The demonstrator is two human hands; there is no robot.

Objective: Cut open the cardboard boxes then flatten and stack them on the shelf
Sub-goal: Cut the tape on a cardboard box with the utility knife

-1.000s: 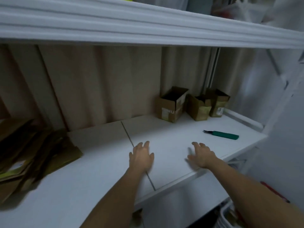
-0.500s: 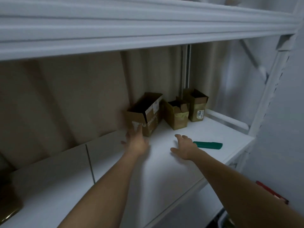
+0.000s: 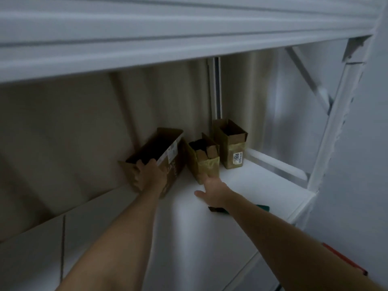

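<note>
Three open brown cardboard boxes stand at the back right of the white shelf [image 3: 262, 185]. My left hand [image 3: 148, 175] grips the near rim of the largest box [image 3: 168, 156], fingers hooked over its edge. My right hand [image 3: 212, 190] reaches forward with fingers stretched out, its fingertips touching the lower front of the middle box [image 3: 206, 162]. The third box [image 3: 231, 143], with a white label, stands furthest right. A green box cutter [image 3: 262, 207] lies on the shelf under my right forearm, mostly hidden.
The upper shelf's white front beam [image 3: 189, 38] hangs low overhead. A white upright post and diagonal brace [image 3: 327, 127] close the shelf's right end. A seam [image 3: 63, 244] divides the shelf boards at left. A red object [image 3: 344, 259] shows at lower right.
The view swung right, away from the flattened cardboard pile. Both hands moved forward from the shelf surface; my left took hold of the large box's rim and my right reached the middle box.
</note>
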